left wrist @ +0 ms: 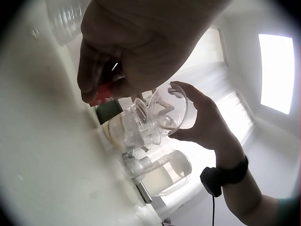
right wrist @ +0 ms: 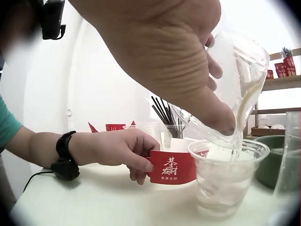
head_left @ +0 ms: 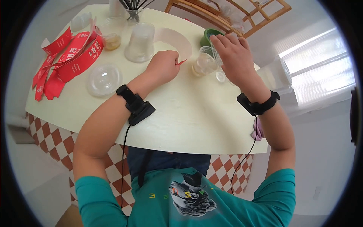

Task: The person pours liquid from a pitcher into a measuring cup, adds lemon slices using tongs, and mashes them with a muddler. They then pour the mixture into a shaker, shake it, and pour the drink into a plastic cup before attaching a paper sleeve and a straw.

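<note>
My right hand [head_left: 234,56] grips a clear plastic cup [right wrist: 251,61] by its side and tips it over a second clear plastic cup [right wrist: 218,183]. Liquid runs from the tilted rim into this lower cup, which stands upright on the table and has liquid in it. A pale yellow curved strip [right wrist: 246,106] shows inside the tilted cup. To the left, my left hand [head_left: 163,68] pinches one end of a red paper cup sleeve [right wrist: 173,167] with white lettering. From above, the sleeve's pale inner side [head_left: 176,39] curves away across the table.
Loose red sleeves [head_left: 75,53] lie piled at the table's left. A domed clear lid [head_left: 104,80], an upside-down stack of clear cups [head_left: 140,41] and a cup with amber contents [head_left: 110,39] stand nearby. Black straws [head_left: 134,5] are at the back, a green bowl [head_left: 211,34] behind the pouring cups.
</note>
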Demonstrator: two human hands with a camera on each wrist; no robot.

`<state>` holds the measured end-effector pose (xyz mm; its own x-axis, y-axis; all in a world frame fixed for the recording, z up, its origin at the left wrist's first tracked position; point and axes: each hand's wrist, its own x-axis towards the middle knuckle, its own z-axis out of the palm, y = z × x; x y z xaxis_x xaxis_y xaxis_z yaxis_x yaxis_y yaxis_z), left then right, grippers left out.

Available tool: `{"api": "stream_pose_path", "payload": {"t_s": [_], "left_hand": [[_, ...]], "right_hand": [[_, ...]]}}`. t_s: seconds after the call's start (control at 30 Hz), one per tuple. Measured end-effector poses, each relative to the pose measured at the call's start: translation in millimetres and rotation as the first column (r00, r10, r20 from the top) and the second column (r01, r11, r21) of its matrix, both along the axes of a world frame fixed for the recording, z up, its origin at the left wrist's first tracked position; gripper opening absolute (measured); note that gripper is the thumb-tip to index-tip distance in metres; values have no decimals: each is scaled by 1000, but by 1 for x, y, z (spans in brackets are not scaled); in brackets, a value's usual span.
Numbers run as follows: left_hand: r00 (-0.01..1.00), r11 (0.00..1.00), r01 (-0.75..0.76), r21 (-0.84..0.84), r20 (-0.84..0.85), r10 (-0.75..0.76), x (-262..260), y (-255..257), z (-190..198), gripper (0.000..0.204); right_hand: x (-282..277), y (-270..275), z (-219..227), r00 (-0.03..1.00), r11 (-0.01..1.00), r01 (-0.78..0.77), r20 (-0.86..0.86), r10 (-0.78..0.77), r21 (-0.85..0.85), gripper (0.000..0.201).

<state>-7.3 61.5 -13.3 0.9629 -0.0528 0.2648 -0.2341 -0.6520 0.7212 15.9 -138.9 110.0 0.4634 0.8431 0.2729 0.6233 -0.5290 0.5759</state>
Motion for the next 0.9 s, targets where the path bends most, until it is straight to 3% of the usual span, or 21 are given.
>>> {"api": "stream_pose_path", "payload": {"t_s": [0.1,0.23,0.33,0.5,0.63,0.7,0.73,0.8,0.87,0.9], "left_hand": [[1000,999,0,-45,16,0,-3,4,-4,5],[1000,995,20,-102,21,-18,-1,7,-7,6],[999,992,32,-121,27,-29,0,9,-9,6],[997,993,51,-107,71,-44,-5,12,-4,7],[998,991,62,-116,35,-58,-6,11,-3,8],[998,989,61,-133,18,-59,-6,11,-2,8],[996,988,77,-131,55,-70,-6,11,-3,8],[993,988,88,-126,93,-77,-6,10,-5,8],[994,983,101,-152,63,-92,-7,9,-4,8],[994,984,99,-151,64,-90,-8,9,-3,8]], "right_hand": [[1,5,0,988,982,-93,105,111,-162,55],[7,6,1,976,947,-158,101,193,-279,53],[11,8,9,976,961,-133,135,169,-241,50],[16,4,12,990,960,-137,-24,135,-243,49],[14,10,21,987,958,-156,-6,159,-239,50],[14,18,26,988,972,-100,97,123,-211,51],[15,26,32,986,971,-108,100,132,-216,51],[17,47,46,950,958,-280,125,285,-61,55],[12,78,59,933,948,-305,169,317,-94,48],[10,95,63,921,931,-335,160,356,-141,56]]}}
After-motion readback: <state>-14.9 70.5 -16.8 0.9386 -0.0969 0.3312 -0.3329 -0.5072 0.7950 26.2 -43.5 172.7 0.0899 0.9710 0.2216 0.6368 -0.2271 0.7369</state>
